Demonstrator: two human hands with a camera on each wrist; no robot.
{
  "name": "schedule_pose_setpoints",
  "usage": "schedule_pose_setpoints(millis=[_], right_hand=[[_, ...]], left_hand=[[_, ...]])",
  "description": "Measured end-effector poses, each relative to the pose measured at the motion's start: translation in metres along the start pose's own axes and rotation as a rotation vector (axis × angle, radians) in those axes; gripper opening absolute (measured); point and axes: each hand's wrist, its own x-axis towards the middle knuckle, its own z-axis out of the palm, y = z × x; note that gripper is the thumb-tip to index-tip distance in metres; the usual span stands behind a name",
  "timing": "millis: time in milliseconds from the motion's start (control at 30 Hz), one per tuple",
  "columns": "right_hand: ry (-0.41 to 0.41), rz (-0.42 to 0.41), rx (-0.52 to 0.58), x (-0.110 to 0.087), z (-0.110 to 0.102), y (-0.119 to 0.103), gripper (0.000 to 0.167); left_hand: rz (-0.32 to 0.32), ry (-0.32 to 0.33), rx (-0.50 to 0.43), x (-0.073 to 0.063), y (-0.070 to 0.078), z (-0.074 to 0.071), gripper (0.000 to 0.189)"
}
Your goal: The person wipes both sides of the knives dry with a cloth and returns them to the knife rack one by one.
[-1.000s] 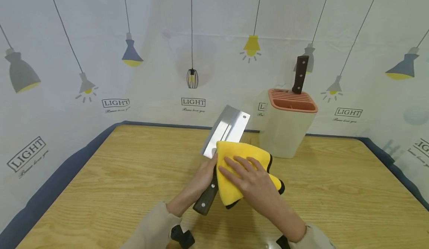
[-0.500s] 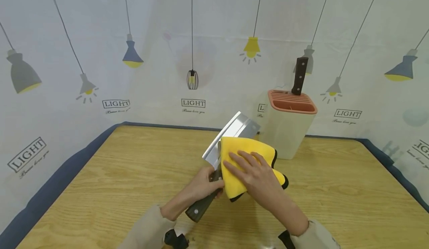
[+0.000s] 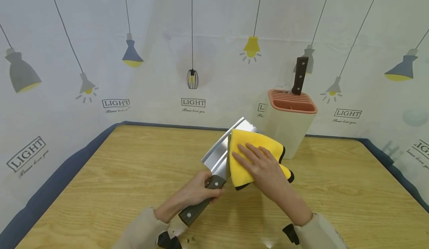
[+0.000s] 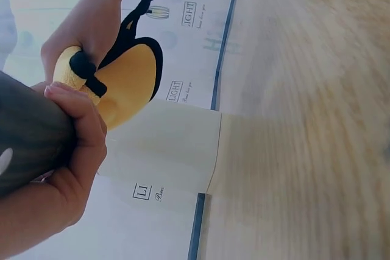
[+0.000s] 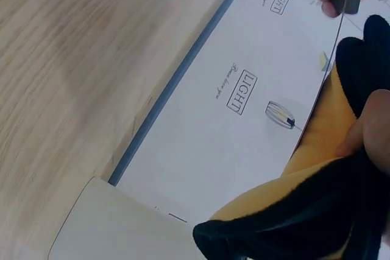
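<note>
In the head view, my left hand (image 3: 199,190) grips the dark riveted handle of a cleaver (image 3: 219,153), its broad steel blade slanting away to the upper right. A yellow cloth (image 3: 242,144) with black edging lies over the blade's right side. My right hand (image 3: 268,171) holds this cloth, fingers spread on top; the thumb (image 5: 373,129) shows on the underside in the right wrist view. Up close in the left wrist view, fingers of the left hand (image 4: 79,150) curl round the handle (image 4: 30,129). Cloth covers part of the blade.
A cream knife block (image 3: 281,133) with an orange slotted top stands at the back right of the wooden table (image 3: 134,163). One dark-handled knife (image 3: 300,76) sticks up from it. Behind the table hangs a lamp-printed curtain (image 3: 218,74).
The left hand has moved back from the blade's base onto the handle, and the cleaver has turned clockwise. The right hand with the cloth has slid up and right along the blade.
</note>
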Motion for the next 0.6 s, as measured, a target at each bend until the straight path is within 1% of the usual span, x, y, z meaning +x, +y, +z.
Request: schedule_pose_setpoints(millis=[67, 167, 333, 467, 600], right_hand=[[-0.024, 0.020, 0.007, 0.000, 0.001, 0.003, 0.065], [-0.058, 0.053, 0.034, -0.002, 0.001, 0.009, 0.065], [-0.082, 0.095, 0.066, -0.005, 0.001, 0.019, 0.069], [-0.091, 0.132, 0.074, -0.006, 0.001, 0.027, 0.063], [-0.118, 0.189, 0.086, -0.008, 0.002, 0.034, 0.057]], left_hand=[[-0.008, -0.010, -0.010, -0.002, -0.001, -0.002, 0.015], [-0.003, -0.028, -0.030, -0.004, -0.002, -0.002, 0.015], [-0.005, -0.047, -0.058, -0.006, -0.004, -0.002, 0.016], [-0.014, -0.053, -0.053, -0.008, -0.004, -0.002, 0.018], [-0.015, -0.062, -0.035, -0.009, -0.004, -0.002, 0.018]])
